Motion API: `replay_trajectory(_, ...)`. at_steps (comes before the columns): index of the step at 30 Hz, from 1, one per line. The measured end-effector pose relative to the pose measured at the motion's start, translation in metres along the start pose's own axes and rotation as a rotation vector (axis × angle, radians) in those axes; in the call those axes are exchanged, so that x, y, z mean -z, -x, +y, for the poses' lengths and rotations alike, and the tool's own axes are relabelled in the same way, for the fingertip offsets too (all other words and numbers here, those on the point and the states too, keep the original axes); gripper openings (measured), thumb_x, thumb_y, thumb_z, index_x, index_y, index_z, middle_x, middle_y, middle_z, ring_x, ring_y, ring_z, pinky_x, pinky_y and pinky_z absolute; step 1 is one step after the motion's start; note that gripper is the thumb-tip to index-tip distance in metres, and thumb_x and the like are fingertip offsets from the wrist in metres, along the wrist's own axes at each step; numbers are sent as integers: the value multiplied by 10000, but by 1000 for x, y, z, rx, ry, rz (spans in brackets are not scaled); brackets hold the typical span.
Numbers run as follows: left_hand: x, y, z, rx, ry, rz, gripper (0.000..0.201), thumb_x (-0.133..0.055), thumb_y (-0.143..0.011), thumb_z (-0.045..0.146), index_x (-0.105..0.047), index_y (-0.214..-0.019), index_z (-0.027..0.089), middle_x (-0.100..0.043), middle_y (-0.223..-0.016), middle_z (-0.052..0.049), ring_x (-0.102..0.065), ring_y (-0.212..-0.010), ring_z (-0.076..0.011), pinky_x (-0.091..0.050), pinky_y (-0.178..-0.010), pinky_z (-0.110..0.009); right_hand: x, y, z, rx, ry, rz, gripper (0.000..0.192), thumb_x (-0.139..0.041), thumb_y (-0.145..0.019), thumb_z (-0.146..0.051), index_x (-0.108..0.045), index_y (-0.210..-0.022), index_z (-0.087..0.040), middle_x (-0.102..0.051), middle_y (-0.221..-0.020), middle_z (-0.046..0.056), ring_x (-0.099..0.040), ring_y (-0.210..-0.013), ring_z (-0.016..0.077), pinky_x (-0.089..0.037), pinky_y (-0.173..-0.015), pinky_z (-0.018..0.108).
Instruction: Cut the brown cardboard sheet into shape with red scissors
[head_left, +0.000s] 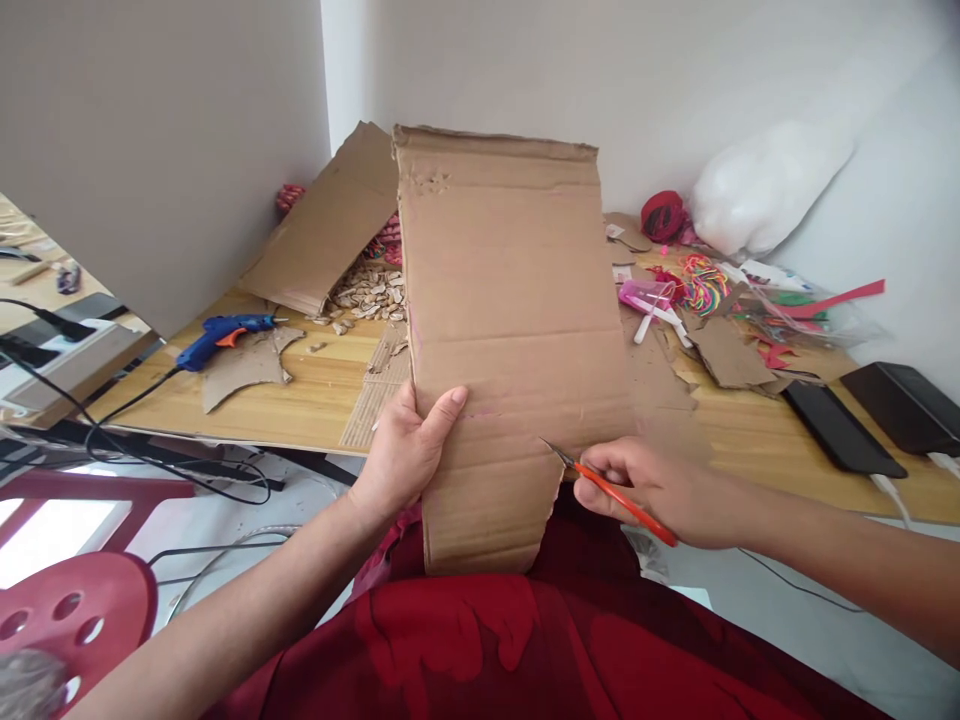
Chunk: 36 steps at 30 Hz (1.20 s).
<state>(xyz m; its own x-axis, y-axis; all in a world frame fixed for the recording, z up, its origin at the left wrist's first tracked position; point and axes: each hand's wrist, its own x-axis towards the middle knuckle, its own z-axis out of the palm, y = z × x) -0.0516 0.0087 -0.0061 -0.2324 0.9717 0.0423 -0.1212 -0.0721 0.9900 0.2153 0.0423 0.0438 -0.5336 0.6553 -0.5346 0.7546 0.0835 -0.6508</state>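
The left hand point(405, 445) grips the left edge of a large cardboard sheet point(510, 330), thumb on the front face, and holds it upright above the person's lap, in front of the wooden table point(300, 400). The right hand point(660, 490) is closed around small orange-handled scissors point(600, 485), whose blades touch the right lower edge of the sheet, where a curved cut already shows. The cardboard looks light and quite stiff, but it has fold lines across it, so it probably bends there; a grip near the cutting place seems safest. Left of the sheet, a blue glue gun point(225, 335) lies on the table beside cardboard scraps point(244, 370), and another cardboard piece point(330, 225) leans on the wall. Right of the sheet lie colourful craft items and two dark flat devices point(870, 410). The walls are plain white.
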Motion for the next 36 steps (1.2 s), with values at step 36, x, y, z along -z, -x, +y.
replay_trajectory(36,-16,0,8,-69,-127,-25,278,-698,-892,394,-634,-1053,177,-769,-1139,-80,-723,-1052,-250,-591,-887,-336,10,4,-28,-40,-293,-170,558,-652,-822,-701,-465,-678,-196,-450,-560,-44,-327,-497,80,-236,-461,224)
